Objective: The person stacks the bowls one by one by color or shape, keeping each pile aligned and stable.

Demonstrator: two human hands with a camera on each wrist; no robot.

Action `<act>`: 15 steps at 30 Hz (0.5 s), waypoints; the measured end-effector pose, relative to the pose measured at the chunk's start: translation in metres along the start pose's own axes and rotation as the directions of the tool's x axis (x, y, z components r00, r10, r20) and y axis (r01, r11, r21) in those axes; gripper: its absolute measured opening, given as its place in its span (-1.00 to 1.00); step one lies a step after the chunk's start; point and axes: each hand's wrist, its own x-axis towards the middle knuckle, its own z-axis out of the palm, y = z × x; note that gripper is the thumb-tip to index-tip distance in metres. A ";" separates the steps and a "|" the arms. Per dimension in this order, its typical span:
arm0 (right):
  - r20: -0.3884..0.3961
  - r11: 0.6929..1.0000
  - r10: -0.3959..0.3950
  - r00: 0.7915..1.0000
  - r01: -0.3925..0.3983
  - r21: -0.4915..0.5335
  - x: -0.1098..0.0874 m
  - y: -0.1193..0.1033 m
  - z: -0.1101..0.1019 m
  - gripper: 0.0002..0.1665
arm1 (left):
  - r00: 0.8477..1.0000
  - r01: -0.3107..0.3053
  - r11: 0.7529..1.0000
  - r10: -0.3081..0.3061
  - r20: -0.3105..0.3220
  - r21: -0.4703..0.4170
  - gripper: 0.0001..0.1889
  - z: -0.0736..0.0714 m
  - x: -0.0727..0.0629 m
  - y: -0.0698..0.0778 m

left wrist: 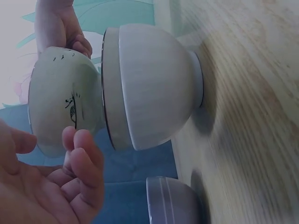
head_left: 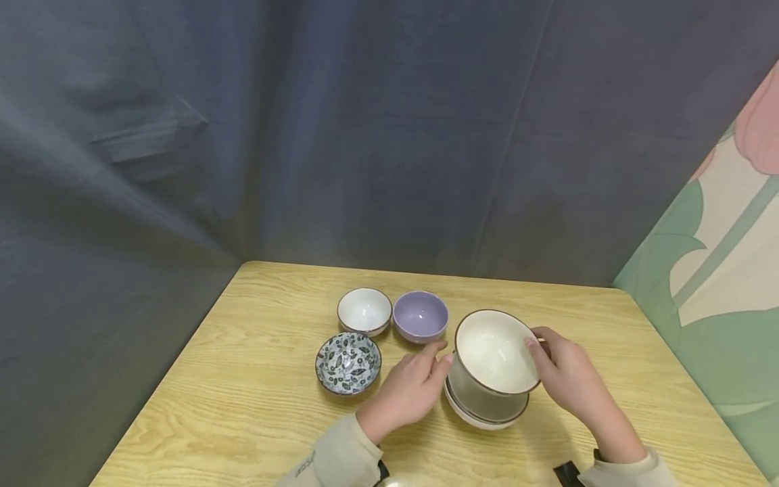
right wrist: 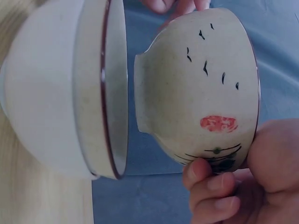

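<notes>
Right grip (head_left: 567,372) pinching the cream bowl (head_left: 496,348) by its right rim, thumb on the inside — and that bowl hangs mouth up, directly above the stacked bowls (head_left: 487,425), a gap under its foot! The stack stands right of the counter's (head_left: 213,406) middle. Left grip (head_left: 408,389), fingers loosely bent, at the left side — touching? Hard to tell.

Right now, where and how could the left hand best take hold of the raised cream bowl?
I'd probably pinch the cream bowl at its left rim, coming from the left: the right hand holds the opposite rim, and the foot hangs close above the stacked bowls, leaving little room.
</notes>
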 end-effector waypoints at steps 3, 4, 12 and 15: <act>0.006 1.000 0.008 1.000 -0.009 0.019 -0.003 0.000 0.002 -0.55 | 1.000 -0.027 0.999 0.027 -0.008 -0.036 -0.42 0.002 0.002 -0.001; 0.006 1.000 0.009 1.000 -0.010 0.021 -0.003 0.000 0.003 -0.56 | 0.999 -0.033 0.998 0.033 -0.010 -0.048 -0.43 0.003 0.003 -0.001; -0.015 1.000 -0.023 1.000 0.023 0.001 -0.006 0.002 0.009 -0.63 | 0.998 -0.062 0.996 0.060 -0.030 -0.062 -0.41 0.005 0.004 -0.002; -0.017 1.000 -0.020 1.000 0.020 0.004 -0.007 0.004 0.012 -0.63 | 0.998 -0.064 0.996 0.063 -0.026 -0.059 -0.41 0.005 0.004 -0.002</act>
